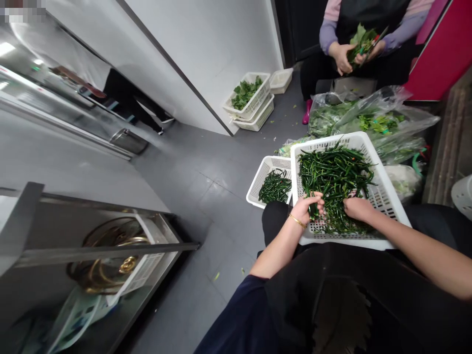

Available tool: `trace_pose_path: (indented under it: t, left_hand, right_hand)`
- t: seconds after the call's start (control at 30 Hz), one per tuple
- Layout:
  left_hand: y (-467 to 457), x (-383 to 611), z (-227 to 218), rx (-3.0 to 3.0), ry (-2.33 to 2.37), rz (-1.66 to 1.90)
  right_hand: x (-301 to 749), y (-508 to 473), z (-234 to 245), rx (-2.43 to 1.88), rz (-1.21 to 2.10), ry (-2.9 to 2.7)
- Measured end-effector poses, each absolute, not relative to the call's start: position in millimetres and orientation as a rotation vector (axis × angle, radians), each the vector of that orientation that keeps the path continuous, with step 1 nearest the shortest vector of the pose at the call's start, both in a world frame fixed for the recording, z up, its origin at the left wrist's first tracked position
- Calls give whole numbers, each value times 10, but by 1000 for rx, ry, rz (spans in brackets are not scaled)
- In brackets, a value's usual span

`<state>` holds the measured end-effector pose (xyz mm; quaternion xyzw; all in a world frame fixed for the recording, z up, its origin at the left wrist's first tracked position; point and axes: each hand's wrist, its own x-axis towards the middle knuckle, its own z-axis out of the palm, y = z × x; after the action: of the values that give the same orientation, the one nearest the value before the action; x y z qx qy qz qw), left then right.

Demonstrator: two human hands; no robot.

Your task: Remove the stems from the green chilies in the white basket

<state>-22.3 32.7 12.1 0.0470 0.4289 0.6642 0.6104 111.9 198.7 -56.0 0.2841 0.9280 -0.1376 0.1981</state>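
A large white plastic basket rests across my lap, heaped with long thin green chili peppers. My left hand, with a gold bracelet at the wrist, is closed over the near left part of the basket, holding green chili peppers. My right hand is curled down into the peppers at the near middle; its fingertips are hidden, so what they grip cannot be made out. Left of my lap, a smaller white basket on the floor holds more green chili peppers.
Opposite me a seated person holds leafy greens and a blade. Clear plastic bags of greens lie between us. Stacked white baskets stand by the wall. A metal shelf is at left; another person stands beyond.
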Motion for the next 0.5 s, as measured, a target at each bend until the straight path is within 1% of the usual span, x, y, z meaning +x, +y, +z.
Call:
trace_pose_path:
  t: [0.23, 0.4, 0.43, 0.47, 0.5]
  left_hand:
    - [395, -151, -54, 107, 983, 1414]
    - [401, -103, -31, 170, 1180, 1456]
    - [393, -104, -24, 193, 1239, 1449]
    - [388, -105, -18, 218, 1295, 1434]
    - [390, -103, -12, 245, 1346, 1414]
  right_hand:
    - [1187, 2090, -578, 780, -519, 2632]
    - [1057, 2009, -568, 770, -569, 2621]
    - [1063, 2029, -526, 783, -666, 2596]
    - [1084, 2050, -473, 810, -838, 2544]
    - [1115, 2065, -409, 844, -1077, 2464]
